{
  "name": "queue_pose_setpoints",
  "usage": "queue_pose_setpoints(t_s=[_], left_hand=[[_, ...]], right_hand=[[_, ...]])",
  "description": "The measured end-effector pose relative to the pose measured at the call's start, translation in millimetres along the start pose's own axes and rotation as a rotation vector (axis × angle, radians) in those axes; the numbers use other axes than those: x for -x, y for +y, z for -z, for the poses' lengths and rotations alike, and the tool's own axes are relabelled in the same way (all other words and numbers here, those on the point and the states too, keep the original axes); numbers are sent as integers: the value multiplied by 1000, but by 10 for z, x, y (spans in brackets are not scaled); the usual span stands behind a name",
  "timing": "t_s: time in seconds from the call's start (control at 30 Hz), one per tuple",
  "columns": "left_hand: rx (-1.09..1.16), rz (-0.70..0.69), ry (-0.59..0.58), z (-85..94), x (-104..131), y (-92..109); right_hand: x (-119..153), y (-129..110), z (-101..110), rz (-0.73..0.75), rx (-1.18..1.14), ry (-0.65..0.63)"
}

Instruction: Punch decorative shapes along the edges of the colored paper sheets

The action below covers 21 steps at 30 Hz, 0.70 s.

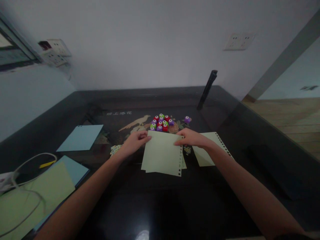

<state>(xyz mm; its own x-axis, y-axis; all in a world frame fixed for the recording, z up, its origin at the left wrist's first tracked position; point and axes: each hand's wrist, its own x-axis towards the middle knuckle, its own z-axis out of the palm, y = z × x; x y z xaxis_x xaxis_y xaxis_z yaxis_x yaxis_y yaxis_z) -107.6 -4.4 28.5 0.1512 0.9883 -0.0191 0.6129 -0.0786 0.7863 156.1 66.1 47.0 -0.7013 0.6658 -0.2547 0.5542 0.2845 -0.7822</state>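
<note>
Pale green paper sheets (162,153), with star-shaped holes down the right edge, hang over the middle of the dark glossy table (120,206). My left hand (137,140) pinches their upper left corner between thumb and curled fingers. At the upper right corner, my right hand (188,137) grips them near the holes. Part of another sheet shows beneath at the lower right. Just behind the sheets sits a cluster of small red, green and purple eyeball-like pieces (161,122); a single purple one (187,119) stands apart to the right.
Another punched pale sheet (206,160) lies under my right forearm. At the left are a blue sheet (81,137), a stack of yellow-green and blue sheets (57,180) and a white cable (25,158). A black upright object (207,89) stands at the back right.
</note>
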Motion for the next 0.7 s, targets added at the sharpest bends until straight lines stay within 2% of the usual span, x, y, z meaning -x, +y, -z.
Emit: queue_pose_setpoints(t_s=[0.17, 0.27, 0.5, 0.6, 0.7], left_hand=[[111, -25, 43, 14, -18, 3], [91, -50, 74, -42, -18, -2], [-87, -138, 64, -253, -72, 48], [-214, -191, 75, -306, -165, 160], [-380, -246, 148, -348, -326, 295]], right_hand=[[82, 101, 51, -14, -58, 55], [266, 229, 117, -49, -108, 176], [804, 513, 162, -169, -296, 532], [846, 564, 127, -181, -345, 619], [821, 580, 111, -176, -386, 683]])
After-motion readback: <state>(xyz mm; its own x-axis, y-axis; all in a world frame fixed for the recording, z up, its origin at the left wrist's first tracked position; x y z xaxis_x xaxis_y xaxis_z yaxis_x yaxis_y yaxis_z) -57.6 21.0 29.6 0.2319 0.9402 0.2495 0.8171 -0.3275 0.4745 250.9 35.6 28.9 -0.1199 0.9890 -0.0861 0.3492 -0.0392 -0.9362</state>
